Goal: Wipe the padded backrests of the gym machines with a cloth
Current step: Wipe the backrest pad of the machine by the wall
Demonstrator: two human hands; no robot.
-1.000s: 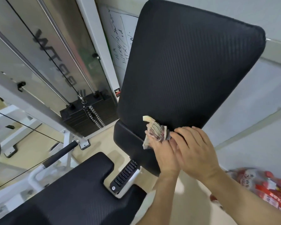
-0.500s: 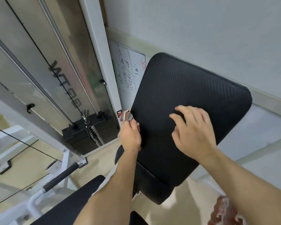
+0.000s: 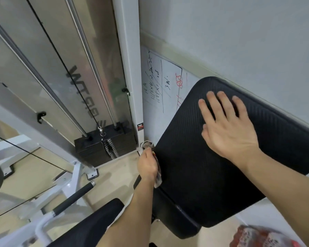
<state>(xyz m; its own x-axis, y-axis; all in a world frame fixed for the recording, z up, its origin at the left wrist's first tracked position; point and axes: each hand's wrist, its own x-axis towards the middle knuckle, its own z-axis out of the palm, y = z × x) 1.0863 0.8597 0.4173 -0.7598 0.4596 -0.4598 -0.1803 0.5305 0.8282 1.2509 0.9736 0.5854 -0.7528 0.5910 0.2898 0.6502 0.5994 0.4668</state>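
The pale tan floor (image 3: 114, 170) carries the cable machine's white frame (image 3: 75, 175) - 1 bolted foot plate (image 3: 92, 174) lies flat on it - with the black weight stack (image 3: 103, 148) just behind. The padded backrest (image 3: 221, 175) overhangs the floor, its base hidden. At the lower right lies a blurred red-printed pack (image 3: 262, 236).

Backrest pad (image 3: 212, 166): black, matt covering with a fine ribbed texture. Cloth (image 3: 146, 145): crumpled, patterned soft fabric. Guide rods (image 3: 94, 68): polished, glossy metal. Upright post (image 3: 127, 50): smooth white-painted metal. Weight stack (image 3: 96, 150): matt black plates. Whiteboard (image 3: 155, 125): smooth, slightly glossy. Handle grip (image 3: 73, 198): matt black, rubber-like. Floor (image 3: 114, 168): smooth, wood-toned, faintly shiny.
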